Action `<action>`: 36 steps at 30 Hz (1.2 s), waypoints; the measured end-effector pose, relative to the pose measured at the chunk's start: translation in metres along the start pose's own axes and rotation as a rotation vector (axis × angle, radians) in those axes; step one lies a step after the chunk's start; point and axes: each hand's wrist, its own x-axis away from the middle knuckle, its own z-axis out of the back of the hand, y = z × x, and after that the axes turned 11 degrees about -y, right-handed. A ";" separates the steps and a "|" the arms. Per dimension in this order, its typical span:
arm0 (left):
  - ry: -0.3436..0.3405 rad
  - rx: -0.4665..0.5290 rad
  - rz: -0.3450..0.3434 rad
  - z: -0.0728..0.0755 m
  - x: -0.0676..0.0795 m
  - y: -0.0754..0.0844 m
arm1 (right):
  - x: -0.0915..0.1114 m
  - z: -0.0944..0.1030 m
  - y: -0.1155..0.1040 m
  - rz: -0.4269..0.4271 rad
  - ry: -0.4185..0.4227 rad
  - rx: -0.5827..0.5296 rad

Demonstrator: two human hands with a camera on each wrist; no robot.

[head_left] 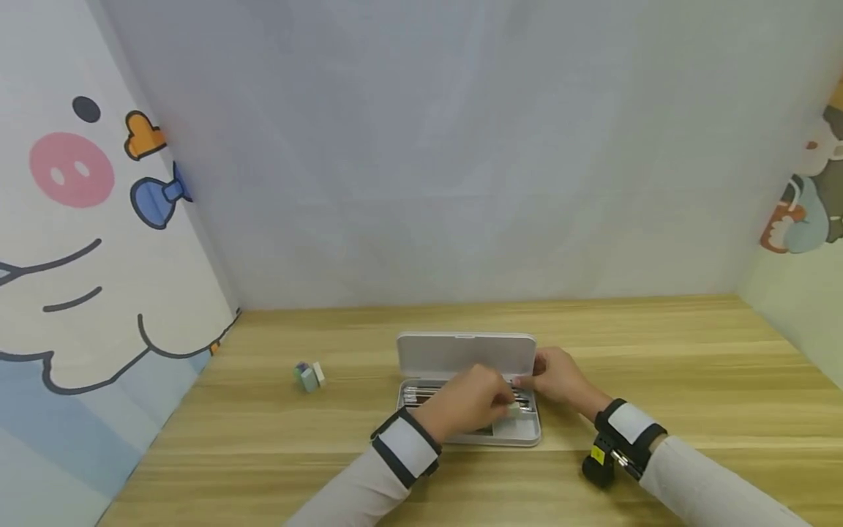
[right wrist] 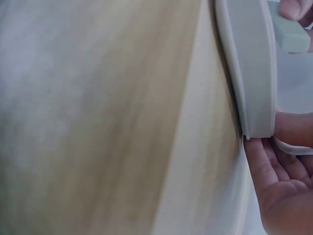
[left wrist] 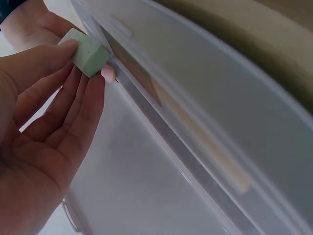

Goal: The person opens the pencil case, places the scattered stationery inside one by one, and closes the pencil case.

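A white pencil case (head_left: 525,440) stands on the table with its lid (head_left: 431,353) raised at the back. Several pencils (head_left: 411,396) lie in the case's rear part, partly hidden by the left arm. Over its right front compartment my left hand (head_left: 469,402) pinches a small pale green eraser (left wrist: 88,51) between thumb and fingers. My right hand (head_left: 560,377) grips the case at its back right corner, by the lid; its thumb lies on the inner side, its other fingers outside, as the right wrist view shows.
To the left, a few small blocks (head_left: 309,378), pale blue, white and multicoloured, sit close together on the wooden table (head_left: 263,439). A black device (head_left: 598,465) hangs at the right wristband. Behind the table hangs a pale cloth wall (head_left: 421,183).
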 end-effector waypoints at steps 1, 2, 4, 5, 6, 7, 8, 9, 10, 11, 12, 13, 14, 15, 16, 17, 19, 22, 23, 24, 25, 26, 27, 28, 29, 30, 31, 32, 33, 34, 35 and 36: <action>-0.001 -0.007 -0.001 -0.001 -0.001 0.001 | 0.000 0.000 0.000 -0.002 0.001 -0.004; -0.003 -0.012 -0.004 -0.001 -0.002 0.001 | 0.000 0.000 0.000 -0.003 0.000 -0.007; -0.005 -0.029 -0.011 -0.003 -0.003 0.002 | 0.001 0.000 0.000 -0.011 0.000 -0.016; -0.003 -0.036 -0.015 -0.004 -0.004 0.002 | 0.001 -0.001 -0.001 -0.014 0.000 -0.019; -0.003 -0.041 -0.019 -0.005 -0.004 0.002 | 0.001 -0.001 0.000 -0.015 -0.002 -0.021; -0.004 -0.052 -0.023 -0.007 -0.005 0.002 | 0.001 -0.001 0.000 -0.016 -0.003 -0.022; -0.002 -0.071 -0.028 -0.008 -0.005 0.002 | 0.001 -0.001 0.000 -0.015 -0.004 -0.023; -0.003 -0.090 -0.031 -0.009 -0.005 0.003 | 0.001 -0.002 0.000 -0.015 -0.003 -0.023; -0.006 -0.106 -0.034 -0.010 -0.005 0.003 | 0.001 -0.002 0.000 -0.017 -0.002 -0.024; -0.009 -0.129 -0.036 -0.011 -0.006 0.004 | 0.001 -0.002 0.000 -0.016 -0.002 -0.025; -0.013 -0.147 -0.036 -0.012 -0.006 0.005 | 0.001 -0.002 0.001 -0.016 -0.003 -0.030; -0.011 -0.168 -0.035 -0.012 -0.006 0.006 | 0.001 -0.002 0.001 -0.014 -0.004 -0.029; -0.010 -0.189 -0.032 -0.013 -0.005 0.007 | 0.001 -0.003 0.001 -0.013 -0.003 -0.030; -0.009 -0.200 -0.023 -0.013 -0.005 0.008 | 0.001 -0.003 0.001 -0.011 -0.004 -0.032; -0.002 -0.219 -0.014 -0.013 -0.004 0.009 | 0.001 -0.003 0.001 -0.010 -0.005 -0.035; 0.008 -0.236 -0.005 -0.013 -0.003 0.010 | 0.001 -0.003 0.001 -0.004 -0.007 -0.037; 0.029 -0.259 0.014 -0.013 -0.003 0.011 | 0.001 -0.004 0.002 0.004 -0.008 -0.036; 0.053 -0.289 0.034 -0.015 -0.002 0.011 | 0.001 -0.003 0.002 0.008 -0.005 -0.045; 0.059 -0.296 0.037 -0.016 -0.002 0.011 | 0.001 -0.003 0.003 0.009 -0.005 -0.045; 0.064 -0.302 0.041 -0.016 -0.003 0.011 | 0.001 -0.003 0.003 0.010 -0.002 -0.044; 0.065 -0.310 0.045 -0.016 -0.003 0.011 | 0.001 -0.003 0.003 0.011 0.000 -0.045; 0.065 -0.315 0.048 -0.017 -0.003 0.011 | 0.001 -0.003 0.002 0.014 -0.001 -0.048; 0.062 -0.321 0.053 -0.017 -0.003 0.010 | 0.001 -0.003 0.002 0.017 -0.003 -0.049; 0.058 -0.323 0.058 -0.017 -0.003 0.011 | 0.001 -0.003 0.002 0.019 -0.005 -0.048; 0.051 -0.323 0.064 -0.016 -0.003 0.011 | 0.001 -0.003 0.002 0.020 -0.007 -0.047; 0.045 -0.324 0.069 -0.016 -0.003 0.011 | 0.001 -0.002 0.001 0.021 -0.008 -0.048; 0.037 -0.322 0.071 -0.016 -0.003 0.011 | 0.001 -0.002 0.001 0.021 -0.009 -0.050; 0.032 -0.316 0.074 -0.016 -0.003 0.011 | 0.001 -0.002 0.001 0.020 -0.009 -0.049; 0.027 -0.309 0.076 -0.015 -0.003 0.011 | 0.001 -0.002 0.001 0.020 -0.008 -0.047; 0.024 -0.296 0.075 -0.015 -0.003 0.010 | 0.001 -0.002 0.001 0.020 -0.007 -0.047; 0.021 -0.281 0.074 -0.015 -0.003 0.010 | 0.001 -0.002 0.001 0.019 -0.005 -0.048; 0.014 -0.265 0.071 -0.014 -0.002 0.009 | 0.001 -0.002 0.001 0.018 -0.005 -0.051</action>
